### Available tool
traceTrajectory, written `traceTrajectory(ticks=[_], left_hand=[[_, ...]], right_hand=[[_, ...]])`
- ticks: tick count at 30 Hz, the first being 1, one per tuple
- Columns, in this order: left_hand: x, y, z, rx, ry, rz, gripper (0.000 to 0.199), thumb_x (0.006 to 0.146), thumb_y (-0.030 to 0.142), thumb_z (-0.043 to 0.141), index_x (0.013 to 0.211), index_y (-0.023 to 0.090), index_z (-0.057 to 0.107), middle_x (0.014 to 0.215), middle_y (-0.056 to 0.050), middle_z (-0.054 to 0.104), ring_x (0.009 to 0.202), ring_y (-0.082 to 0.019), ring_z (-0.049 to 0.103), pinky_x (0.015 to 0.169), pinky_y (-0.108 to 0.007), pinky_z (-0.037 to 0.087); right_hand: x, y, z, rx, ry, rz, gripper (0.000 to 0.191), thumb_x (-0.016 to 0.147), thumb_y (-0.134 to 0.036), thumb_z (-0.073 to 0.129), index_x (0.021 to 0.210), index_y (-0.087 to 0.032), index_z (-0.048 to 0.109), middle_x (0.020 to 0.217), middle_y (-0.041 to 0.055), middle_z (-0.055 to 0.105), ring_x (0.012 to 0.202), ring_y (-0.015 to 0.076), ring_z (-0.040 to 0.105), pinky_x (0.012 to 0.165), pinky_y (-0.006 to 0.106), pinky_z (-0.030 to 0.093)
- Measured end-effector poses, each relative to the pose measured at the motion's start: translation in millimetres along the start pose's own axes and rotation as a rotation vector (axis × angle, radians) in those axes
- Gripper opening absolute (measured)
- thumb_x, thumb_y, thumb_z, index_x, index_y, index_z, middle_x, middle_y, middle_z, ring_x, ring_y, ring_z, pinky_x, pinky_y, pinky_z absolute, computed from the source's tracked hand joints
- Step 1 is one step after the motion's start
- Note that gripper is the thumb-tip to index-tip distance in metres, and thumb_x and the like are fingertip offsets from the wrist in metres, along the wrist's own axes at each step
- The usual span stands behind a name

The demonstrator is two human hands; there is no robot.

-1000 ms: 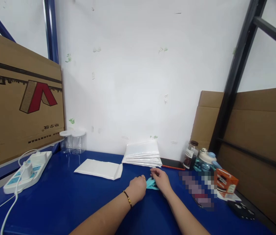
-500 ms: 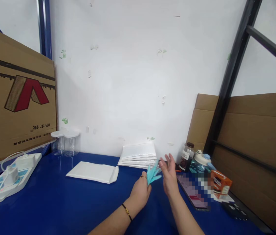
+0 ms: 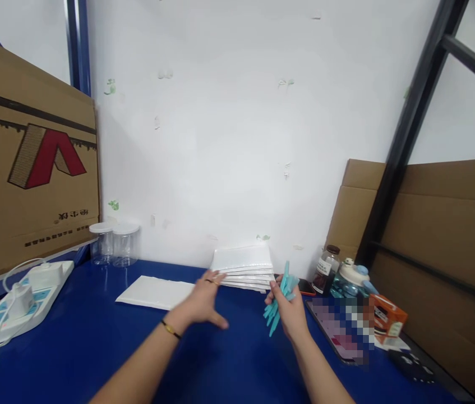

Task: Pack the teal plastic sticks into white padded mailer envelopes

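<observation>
I've got a matte white padded mailer (image 3: 148, 292) left of the mailer stack (image 3: 243, 259), right end hidden by the left hand (image 3: 202, 300): fingers wide, holding nothing, at the stack's near-left corner, contact unclear. Stack's glossy, layered. Just front-right of it, the right hand (image 3: 293, 315) grips a teal bundle (image 3: 273, 315): thin, strip-like, splayed below, partly covered; strip count unreadable.

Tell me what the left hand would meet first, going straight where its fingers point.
The left hand would probably meet the stack of white packets first, though depth between them is unclear.
</observation>
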State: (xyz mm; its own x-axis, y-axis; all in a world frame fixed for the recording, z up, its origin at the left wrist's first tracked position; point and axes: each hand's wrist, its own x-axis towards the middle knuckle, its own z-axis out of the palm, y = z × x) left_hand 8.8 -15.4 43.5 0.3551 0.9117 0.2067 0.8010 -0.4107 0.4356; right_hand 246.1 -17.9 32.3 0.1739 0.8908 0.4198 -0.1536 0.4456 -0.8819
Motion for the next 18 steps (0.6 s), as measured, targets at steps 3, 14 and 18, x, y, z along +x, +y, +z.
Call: traceTrajectory(ticks=[3, 14, 18], left_hand=[[-1, -59, -38.2, 0.23, -0.209, -0.197, 0.137, 0.024, 0.051, 0.08, 0.142, 0.023, 0.016, 0.15, -0.014, 0.012, 0.135, -0.042, -0.006, 0.104, -0.063, 0.008], [-9, -88, -43.6, 0.286, -0.157, -0.056, 0.081, 0.043, 0.043, 0.072, 0.12, 0.025, 0.051, 0.117, -0.009, 0.055, 0.111, -0.03, 0.049, 0.096, -0.042, 0.035], [-15, -70, -51.5, 0.315, -0.068, -0.01, 0.046, 0.053, 0.039, 0.064, 0.095, 0.024, 0.059, 0.097, -0.003, 0.06, 0.091, -0.024, 0.059, 0.08, -0.031, 0.042]], right_hand=[[2, 9, -5, -0.112, -0.024, -0.004, 0.034, 0.07, -0.046, 0.068, 0.084, -0.02, 0.05, 0.059, -0.003, 0.058, 0.043, 0.0108, 0.049, 0.043, 0.023, 0.041], [-5, 9, 5, -0.037, -0.011, 0.071, 0.036, 0.067, -0.049, 0.07, 0.076, -0.017, 0.055, 0.059, -0.0003, 0.06, 0.042, 0.0122, 0.052, 0.046, 0.026, 0.043], [-5, 17, 3, -0.047, -0.005, 0.083, 0.037, 0.066, -0.048, 0.071, 0.079, -0.017, 0.055, 0.06, -0.0006, 0.061, 0.041, 0.0115, 0.051, 0.045, 0.026, 0.043]])
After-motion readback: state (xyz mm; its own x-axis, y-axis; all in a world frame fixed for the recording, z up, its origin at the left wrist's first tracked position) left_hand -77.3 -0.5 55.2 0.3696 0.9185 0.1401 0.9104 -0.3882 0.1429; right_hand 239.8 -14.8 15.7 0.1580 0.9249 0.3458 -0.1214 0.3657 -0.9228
